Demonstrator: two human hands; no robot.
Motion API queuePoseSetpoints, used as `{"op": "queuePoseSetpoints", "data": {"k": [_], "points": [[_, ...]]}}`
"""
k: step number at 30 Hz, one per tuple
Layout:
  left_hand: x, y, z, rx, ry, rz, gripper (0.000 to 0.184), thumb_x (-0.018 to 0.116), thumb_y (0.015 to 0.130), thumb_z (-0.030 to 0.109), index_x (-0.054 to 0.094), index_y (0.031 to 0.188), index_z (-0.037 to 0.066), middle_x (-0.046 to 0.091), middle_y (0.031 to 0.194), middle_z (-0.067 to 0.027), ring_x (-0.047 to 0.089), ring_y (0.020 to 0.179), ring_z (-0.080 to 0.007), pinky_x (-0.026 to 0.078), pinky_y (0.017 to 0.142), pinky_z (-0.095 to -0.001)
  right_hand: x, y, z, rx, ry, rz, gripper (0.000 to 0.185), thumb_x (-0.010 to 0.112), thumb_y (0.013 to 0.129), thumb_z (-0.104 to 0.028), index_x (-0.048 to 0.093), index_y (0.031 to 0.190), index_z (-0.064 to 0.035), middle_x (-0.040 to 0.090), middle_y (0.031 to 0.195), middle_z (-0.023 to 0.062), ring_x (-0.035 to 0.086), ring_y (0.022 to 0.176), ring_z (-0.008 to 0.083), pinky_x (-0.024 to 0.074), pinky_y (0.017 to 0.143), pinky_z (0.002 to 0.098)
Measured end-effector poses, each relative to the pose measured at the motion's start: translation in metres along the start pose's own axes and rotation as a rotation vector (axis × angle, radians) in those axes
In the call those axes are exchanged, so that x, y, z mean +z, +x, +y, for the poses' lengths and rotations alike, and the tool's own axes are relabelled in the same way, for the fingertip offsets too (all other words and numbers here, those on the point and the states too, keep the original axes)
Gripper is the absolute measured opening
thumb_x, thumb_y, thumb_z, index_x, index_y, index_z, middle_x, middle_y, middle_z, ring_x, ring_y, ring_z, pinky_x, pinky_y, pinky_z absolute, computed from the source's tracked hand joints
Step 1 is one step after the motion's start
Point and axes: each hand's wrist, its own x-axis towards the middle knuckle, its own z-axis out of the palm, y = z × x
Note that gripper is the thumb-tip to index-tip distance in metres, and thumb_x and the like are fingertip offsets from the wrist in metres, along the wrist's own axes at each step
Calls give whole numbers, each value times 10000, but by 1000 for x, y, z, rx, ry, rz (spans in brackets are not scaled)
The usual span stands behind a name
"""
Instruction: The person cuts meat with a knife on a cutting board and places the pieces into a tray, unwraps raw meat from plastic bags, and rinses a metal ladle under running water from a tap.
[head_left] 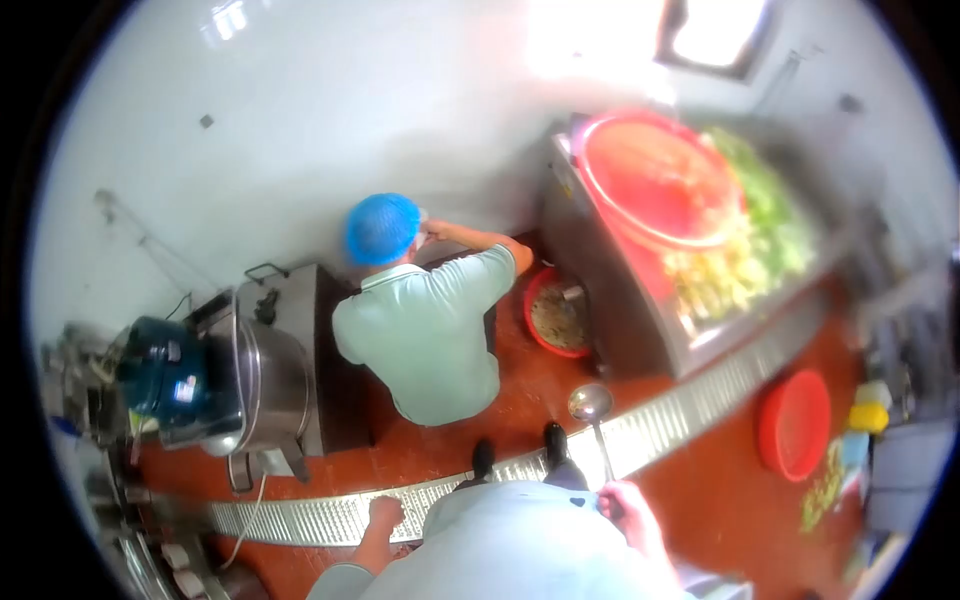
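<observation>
My right hand (630, 508) is closed round the handle of a metal ladle (590, 403), close to my body at the lower right. The ladle's round bowl points forward, over the edge of the metal floor grating (640, 437). My left hand (384, 513) hangs beside my body with its fingers curled, and nothing shows in it. In front of the ladle, a red basin (541, 343) with murky contents stands on the floor by the metal counter. A co-worker in a blue hair cover (383, 230) and pale green shirt (430, 330) bends or crouches ahead, one hand raised near the head.
A metal counter (625, 300) at the right carries a large red basin (655, 240) and chopped green and yellow vegetables (765, 210). Another red basin (795, 425) rests on the reddish floor. At left stands a steel machine (275, 380) with a dark green part (165, 370).
</observation>
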Motion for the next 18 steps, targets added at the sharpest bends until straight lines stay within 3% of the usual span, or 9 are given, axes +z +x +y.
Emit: {"op": "queuePoseSetpoints", "data": {"k": [1, 2, 3, 5, 8, 10, 12, 15, 18], "points": [[15, -18, -9, 139, 424, -42, 288, 656, 837, 318, 783, 1024, 140, 756, 1028, -134, 725, 969, -278, 572, 809, -437, -4, 8, -14, -3, -39, -10, 83, 623, 838, -32, 552, 809, -61, 544, 597, 44, 506, 452, 131, 374, 371, 254], [33, -35, -19, 249, 487, -106, 273, 642, 892, 292, 756, 1040, 93, 747, 978, -143, 727, 888, -275, 587, 716, -420, -8, 15, -28, -7, -74, -21, 91, 626, 836, -33, 550, 796, -64, 544, 597, 44, 509, 454, 131, 375, 371, 252], [62, -57, -21, 151, -4, -58, 276, 618, 938, 277, 709, 1075, 55, 709, 926, -142, 698, 811, -265, 576, 627, -386, -14, 24, -39, 1, -117, -36, 93, 627, 835, -33, 551, 789, -62, 546, 598, 46, 512, 456, 132, 379, 370, 256], [77, -82, -3, 44, -540, 50, 281, 601, 981, 259, 662, 1109, 16, 673, 875, -141, 667, 729, -252, 564, 540, -352, -29, 49, -61, 28, -218, -70, 91, 629, 833, -34, 556, 781, -53, 550, 601, 50, 517, 458, 137, 389, 369, 268], [99, -100, 39, 17, -701, 180, 272, 619, 972, 249, 663, 1108, 17, 675, 881, -138, 662, 715, -246, 562, 542, -349, -50, 93, -77, 98, -338, -74, 77, 624, 833, -34, 569, 779, -27, 555, 606, 65, 525, 457, 159, 412, 368, 306], [111, -108, 75, 4, -812, 264, 267, 631, 965, 242, 664, 1108, 18, 677, 885, -137, 659, 706, -242, 560, 544, -348, -55, 98, -87, 125, -421, -103, 62, 631, 828, -60, 570, 820, -61, 551, 628, 40, 500, 484, 146, 395, 425, 286], [107, -103, 107, -123, -996, 298, 236, 649, 941, 202, 670, 1086, 18, 679, 886, -131, 656, 696, -232, 555, 544, -345, -48, 90, -103, 136, -482, -115, 70, 639, 828, -74, 570, 815, -80, 547, 630, 27, 481, 498, 132, 376, 454, 273], [58, -110, 151, -512, -1365, 238, 167, 687, 877, 94, 688, 1024, 16, 683, 881, -114, 653, 681, -208, 543, 541, -337, -45, 75, -103, 83, -350, -120, 100, 624, 847, -65, 563, 771, -44, 551, 607, 63, 497, 445, 173, 390, 389, 304], [47, -103, 162, -516, -1351, 246, 135, 683, 859, 69, 694, 981, 11, 681, 837, -102, 649, 656, -202, 527, 528, -317, -52, 94, -94, 98, -415, -136, 113, 619, 853, -69, 561, 764, -33, 551, 602, 68, 499, 435, 179, 384, 382, 309]]}}
